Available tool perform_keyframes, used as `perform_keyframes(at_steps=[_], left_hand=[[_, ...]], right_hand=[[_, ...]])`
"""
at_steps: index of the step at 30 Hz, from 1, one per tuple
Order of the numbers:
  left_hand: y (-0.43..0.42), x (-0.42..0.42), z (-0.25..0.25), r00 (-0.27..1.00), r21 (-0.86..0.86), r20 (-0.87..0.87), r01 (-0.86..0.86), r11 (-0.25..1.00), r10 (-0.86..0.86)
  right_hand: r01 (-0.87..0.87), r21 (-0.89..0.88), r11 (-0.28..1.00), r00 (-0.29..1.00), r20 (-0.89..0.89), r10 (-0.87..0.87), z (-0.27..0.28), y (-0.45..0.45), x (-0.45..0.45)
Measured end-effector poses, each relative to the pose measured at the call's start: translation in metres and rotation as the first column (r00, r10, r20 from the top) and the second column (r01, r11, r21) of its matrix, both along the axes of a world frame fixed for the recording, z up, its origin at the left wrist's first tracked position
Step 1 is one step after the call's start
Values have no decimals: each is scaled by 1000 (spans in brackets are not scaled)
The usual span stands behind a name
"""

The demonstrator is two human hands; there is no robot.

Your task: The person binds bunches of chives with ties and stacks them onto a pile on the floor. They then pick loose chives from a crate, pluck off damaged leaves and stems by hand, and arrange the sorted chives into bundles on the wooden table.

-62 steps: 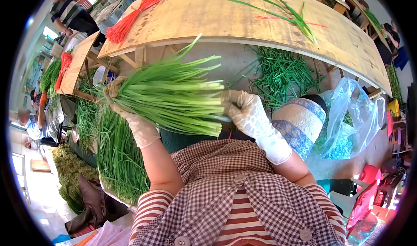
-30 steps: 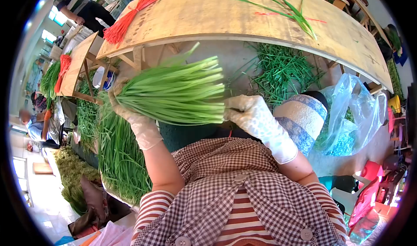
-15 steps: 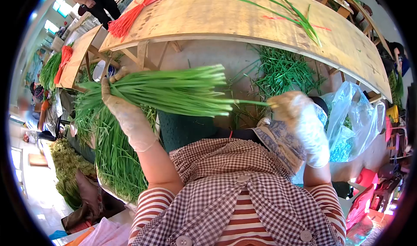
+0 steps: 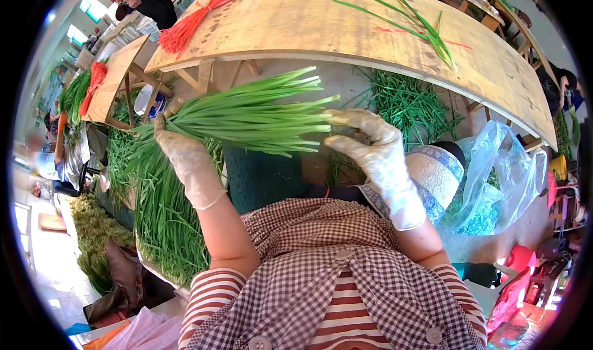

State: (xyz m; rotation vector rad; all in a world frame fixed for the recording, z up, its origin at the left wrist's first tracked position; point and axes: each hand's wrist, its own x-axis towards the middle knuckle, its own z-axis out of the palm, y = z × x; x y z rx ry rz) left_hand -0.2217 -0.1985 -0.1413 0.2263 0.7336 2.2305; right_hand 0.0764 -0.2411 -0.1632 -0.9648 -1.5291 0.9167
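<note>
A bunch of long green stalks (image 4: 253, 118) lies sideways in front of me, its pale cut ends to the right. My left hand (image 4: 176, 140), in a whitish glove, is wrapped round its leafy end. At the cut ends is my right hand (image 4: 370, 143), also gloved, with thumb and fingers apart and nothing visible between them; its upper fingertips are close to one longer stalk. Below my left hand lies a large heap of the same greens (image 4: 167, 220).
A wooden table (image 4: 296, 26) spans the top, bearing red ties (image 4: 197, 18) and a few loose leaves (image 4: 429, 32). Cut greens (image 4: 411, 103) litter the floor beneath. A clear plastic bag (image 4: 503, 177) stands at right. People stand or sit at both sides.
My right hand swung out right with a single stalk, then came back to the cut ends without it. The bunch in my left hand now looks thinner and more spread.
</note>
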Motion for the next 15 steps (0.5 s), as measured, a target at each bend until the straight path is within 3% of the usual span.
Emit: perform_keyframes(at_steps=[4, 7, 12, 15], left_hand=[[1, -4, -8, 996, 94, 28, 86, 992, -89], [9, -3, -16, 998, 54, 44, 52, 997, -54], [15, 5, -21, 993, 29, 98, 69, 997, -71], [22, -6, -31, 983, 26, 141, 116, 993, -118]], right_hand=[[126, 269, 955, 941, 272, -201, -10, 4, -14], [120, 696, 708, 856, 288, -429, -17, 13, -13], [96, 847, 523, 907, 142, -397, -13, 8, -25], [93, 874, 477, 876, 155, -456, -14, 3, -29]])
